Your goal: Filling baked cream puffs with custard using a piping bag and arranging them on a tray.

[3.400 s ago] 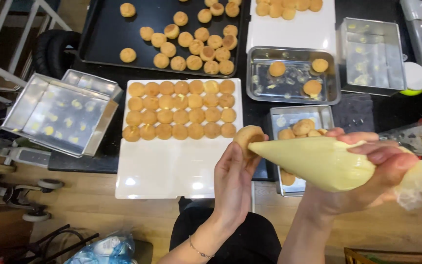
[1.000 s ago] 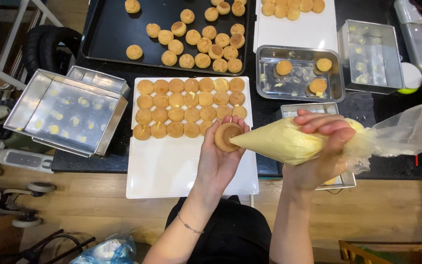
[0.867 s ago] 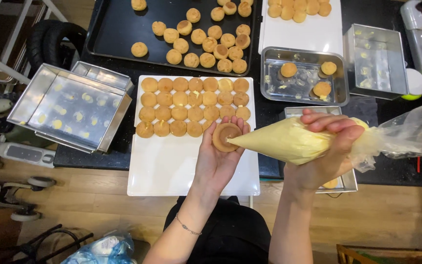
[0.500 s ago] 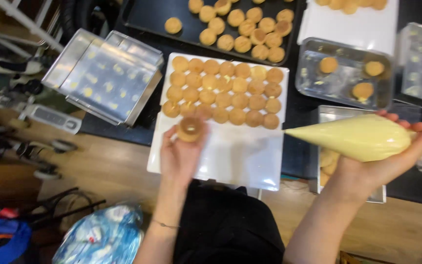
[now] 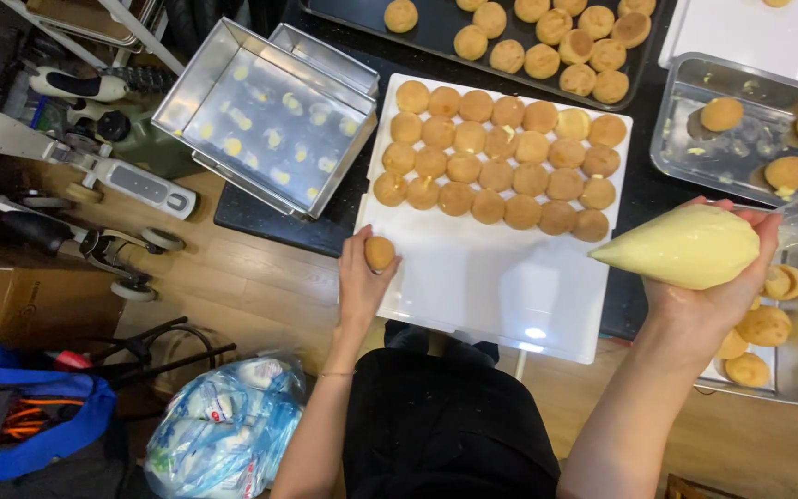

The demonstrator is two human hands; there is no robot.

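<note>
Left hand (image 5: 362, 282) pinches a round puff (image 5: 380, 252) at the near-left corner of the white tray (image 5: 491, 296); right hand (image 5: 708, 296) cups a full piping bag (image 5: 685, 247) clear of the tray; its tip appears idle. Seat the puff snug beside the last row (image 5: 487, 205); keep the bag level.

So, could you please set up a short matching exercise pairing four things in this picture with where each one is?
Things:
1. piping bag
2. single puff
3. white board
4. empty square tins

Places:
A. stacked to the left of the board
B. in the left hand, at the board's left edge
C. in the right hand
D. under four rows of puffs

Pairs: 1-C, 2-B, 3-D, 4-A
</note>
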